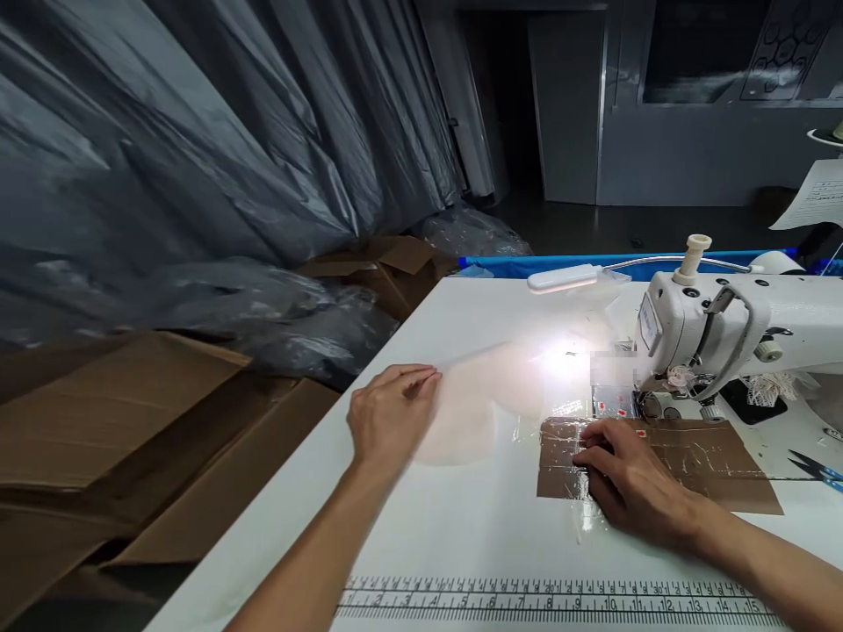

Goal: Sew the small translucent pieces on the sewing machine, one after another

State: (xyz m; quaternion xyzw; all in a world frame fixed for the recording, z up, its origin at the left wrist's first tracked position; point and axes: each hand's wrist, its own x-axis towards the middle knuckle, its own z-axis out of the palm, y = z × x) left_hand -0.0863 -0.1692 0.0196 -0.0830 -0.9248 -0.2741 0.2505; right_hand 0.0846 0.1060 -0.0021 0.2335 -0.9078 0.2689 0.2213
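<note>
My left hand (395, 408) is over the left part of the white table, its thumb and fingertips pinched on the edge of a pale, sheer piece of fabric (461, 430). The fabric spreads to the right towards the sewing machine (711, 325), and glare blurs its far part. My right hand (636, 478) rests on a brown plate (704, 452) patched with clear tape, in front of the machine's needle area. Its fingers are bent and slightly apart, with nothing visible between them. The needle itself is hard to make out.
A bright lamp (559, 358) glares beside the machine head. Blue-handled scissors (820, 470) lie at the right edge. A printed ruler scale (559, 601) runs along the front of the table. Cardboard boxes (118, 421) and clear plastic bags (296, 307) stand left of the table.
</note>
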